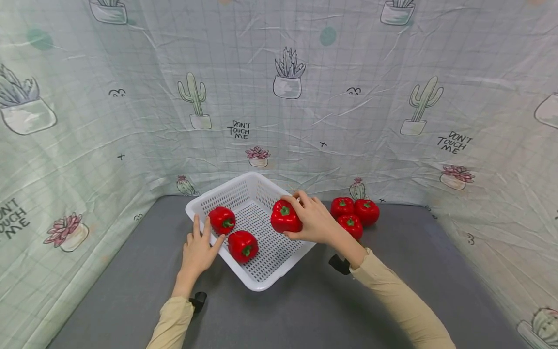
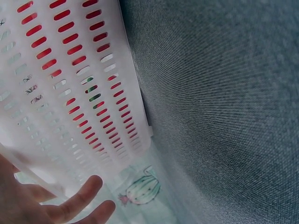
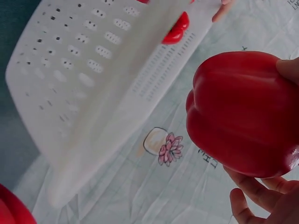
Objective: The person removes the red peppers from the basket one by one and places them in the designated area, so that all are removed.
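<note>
In the head view, my right hand point(image 1: 315, 220) grips a red bell pepper point(image 1: 285, 216) over the right side of a white plastic basket point(image 1: 261, 283). The right wrist view shows this bell pepper point(image 3: 243, 114) held between thumb and fingers, above the basket's rim. Two more red bell peppers lie inside the basket: one point(image 1: 221, 219) at its left corner, the other point(image 1: 242, 246) nearer the front. My left hand point(image 1: 198, 253) touches the basket's left rim with fingers spread and fairly straight; the left wrist view shows these fingers point(image 2: 79, 200) beside the slotted wall.
Three red bell peppers point(image 1: 350, 226) sit grouped on the dark grey table point(image 1: 305, 310), right of the basket. Behind the table and along both sides hangs a pale cloth point(image 1: 331, 111) printed with cactus pots.
</note>
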### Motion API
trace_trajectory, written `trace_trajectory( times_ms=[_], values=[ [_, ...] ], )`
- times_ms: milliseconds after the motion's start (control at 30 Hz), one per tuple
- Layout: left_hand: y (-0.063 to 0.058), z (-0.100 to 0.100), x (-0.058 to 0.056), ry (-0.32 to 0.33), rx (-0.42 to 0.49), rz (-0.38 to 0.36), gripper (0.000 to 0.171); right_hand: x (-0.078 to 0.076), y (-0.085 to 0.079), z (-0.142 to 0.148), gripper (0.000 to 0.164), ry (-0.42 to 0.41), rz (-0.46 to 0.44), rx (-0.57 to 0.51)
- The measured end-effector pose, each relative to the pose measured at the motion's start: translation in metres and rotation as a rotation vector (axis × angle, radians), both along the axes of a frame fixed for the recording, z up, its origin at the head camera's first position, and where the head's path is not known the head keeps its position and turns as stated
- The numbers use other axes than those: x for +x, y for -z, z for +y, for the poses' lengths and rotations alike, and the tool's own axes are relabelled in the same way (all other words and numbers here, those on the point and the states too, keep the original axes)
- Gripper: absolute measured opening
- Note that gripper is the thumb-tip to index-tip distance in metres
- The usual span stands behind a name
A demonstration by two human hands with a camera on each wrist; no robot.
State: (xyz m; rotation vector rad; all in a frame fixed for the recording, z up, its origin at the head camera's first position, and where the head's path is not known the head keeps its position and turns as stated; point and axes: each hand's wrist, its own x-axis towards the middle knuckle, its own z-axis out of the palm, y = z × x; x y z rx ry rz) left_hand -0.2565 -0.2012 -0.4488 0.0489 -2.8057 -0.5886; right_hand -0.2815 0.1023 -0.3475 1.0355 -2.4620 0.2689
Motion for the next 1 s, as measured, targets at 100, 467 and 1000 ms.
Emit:
trace_trajectory(
  times_ms=[100, 467, 1000],
  values=[
    [0.000, 0.001, 0.000, 0.005, 0.005, -0.002, 0.074, 0.006, 0.004, 0.009, 0.083, 0.016, -0.004, -0.005],
    [-0.001, 0.001, 0.001, 0.009, -0.006, -0.006, 0.074, 0.016, 0.019, 0.039, 0.082, 0.050, -0.033, -0.016],
    [0.000, -0.001, 0.000, 0.009, 0.008, -0.022, 0.074, 0.035, 0.029, 0.077, 0.082, 0.150, -0.005, -0.110]
  ],
)
